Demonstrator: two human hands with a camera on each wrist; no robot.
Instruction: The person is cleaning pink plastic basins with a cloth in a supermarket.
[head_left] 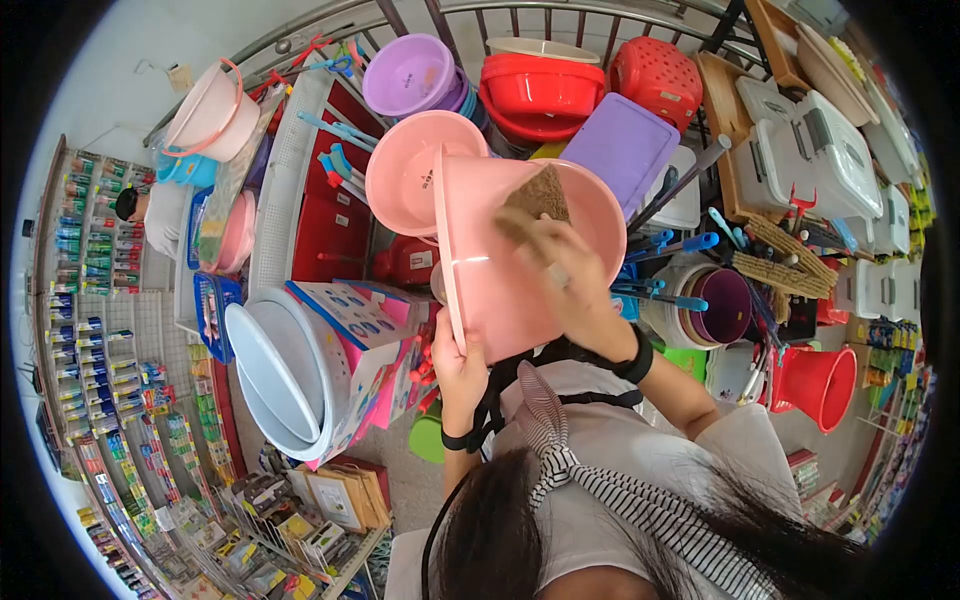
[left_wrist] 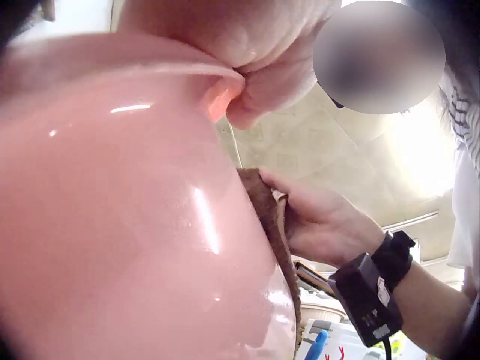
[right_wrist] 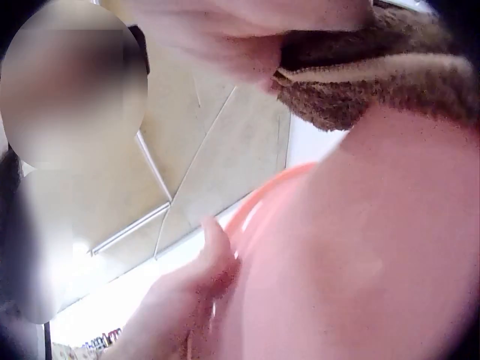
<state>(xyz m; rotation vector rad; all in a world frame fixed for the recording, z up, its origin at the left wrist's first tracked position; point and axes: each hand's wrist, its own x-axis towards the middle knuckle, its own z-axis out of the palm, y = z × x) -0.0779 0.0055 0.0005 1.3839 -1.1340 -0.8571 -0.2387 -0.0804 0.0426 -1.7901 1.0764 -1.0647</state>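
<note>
— Where's your pink bucket (head_left: 500, 270)?
— Tipped before your chest. Your left hand (head_left: 458, 362) pinches its rim, and your right hand (head_left: 565, 275) clasps a brown cloth (head_left: 535, 200) against its wall.
— Any writing?
— The box (head_left: 365, 315) beside it bears print too small to read.

A glossy pink plastic basin (left_wrist: 127, 225) fills the left, its rim gripped at the top by the left hand (left_wrist: 251, 45). The right hand (left_wrist: 324, 223) holds a brown cloth (left_wrist: 271, 217) against its side.
</note>
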